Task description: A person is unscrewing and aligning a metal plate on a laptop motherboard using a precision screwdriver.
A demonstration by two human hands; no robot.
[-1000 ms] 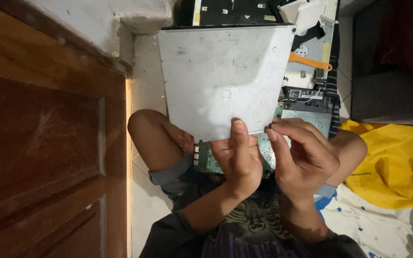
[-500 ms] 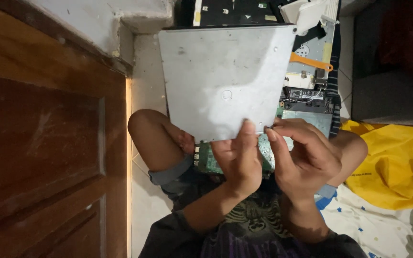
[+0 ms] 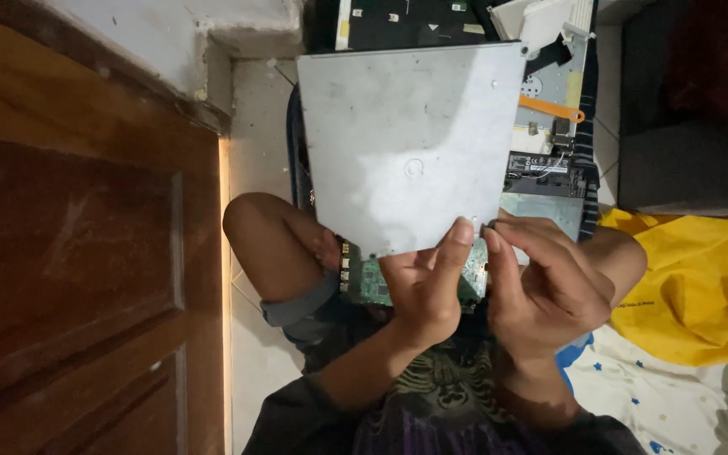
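While the person sat with knees drawn up on the pale tiled floor [image 3: 254, 126], both hands were raised in front of the chest and closed on the lower edge of a flat grey metal plate [image 3: 410, 143]. The left hand [image 3: 423, 286] gripped that plate from below, its thumb pressed flat up against the plate's near face close to the bottom right corner and its other fingers curled behind. The right hand [image 3: 549, 291] sat just beside it, touching it at the fingertips, and pinched the same corner of the plate between thumb and forefinger. Held upright and slightly tilted, the plate covered most of an opened electronic device [image 3: 554, 109] lying on the floor beyond it, of which a strip of metal chassis, an orange strap [image 3: 549, 108] and dark connectors showed at the plate's right side. A green circuit board [image 3: 372, 282] peeked out under the plate's lower edge, behind the left hand and near the left knee. A brown wooden door [image 3: 69, 270] filled the left of the view, and a yellow cloth [image 3: 701, 286] lay on a star-patterned sheet [image 3: 642, 396] to the right.
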